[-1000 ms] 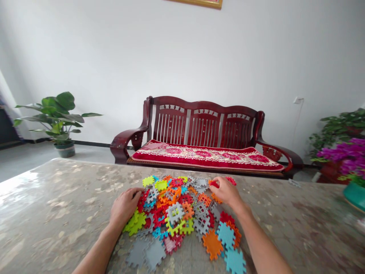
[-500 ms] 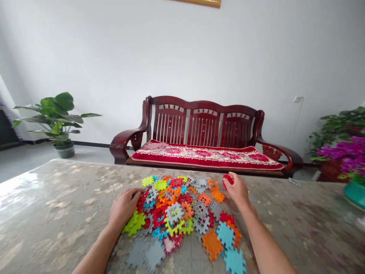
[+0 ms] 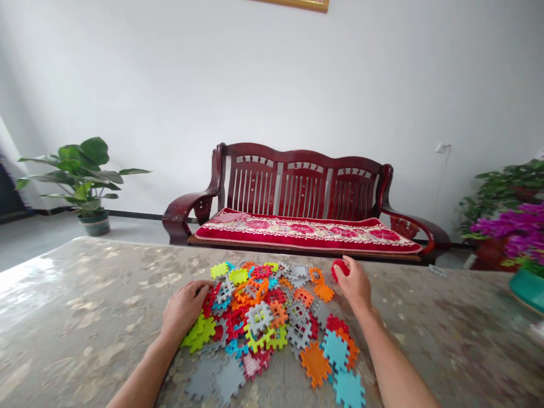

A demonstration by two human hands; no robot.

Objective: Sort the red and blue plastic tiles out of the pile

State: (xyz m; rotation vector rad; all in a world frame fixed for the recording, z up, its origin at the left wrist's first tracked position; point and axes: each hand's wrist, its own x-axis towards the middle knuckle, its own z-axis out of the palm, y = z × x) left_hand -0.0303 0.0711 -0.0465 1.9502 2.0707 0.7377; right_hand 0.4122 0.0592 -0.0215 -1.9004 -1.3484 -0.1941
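My left hand (image 3: 183, 307) rests on the table at the left edge of a heap of interlocking plastic tiles (image 3: 259, 316). Its thumb and forefinger are apart and lie beside a red tile (image 3: 208, 301); the other fingers are partly hidden. Beyond the heap's far right side, my right hand (image 3: 356, 285) pinches a red toothed tile (image 3: 340, 268) between thumb and fingers, low over the tabletop. The heap mixes red, orange, grey, lime and blue pieces, some solid and some with window-like openings. Near my right forearm are a solid orange tile (image 3: 315, 364) and a light blue tile (image 3: 348, 388).
A patterned, shiny-covered table (image 3: 106, 317) carries the tiles. Behind it stands a dark red wooden bench (image 3: 304, 187) with a floral cover. A potted plant (image 3: 91, 181) is at left; purple flowers (image 3: 510, 226) in a teal pot (image 3: 527, 289) are at right.
My right hand has turned the red tile slightly, so more of its face shows. My left hand and the heap look unchanged.
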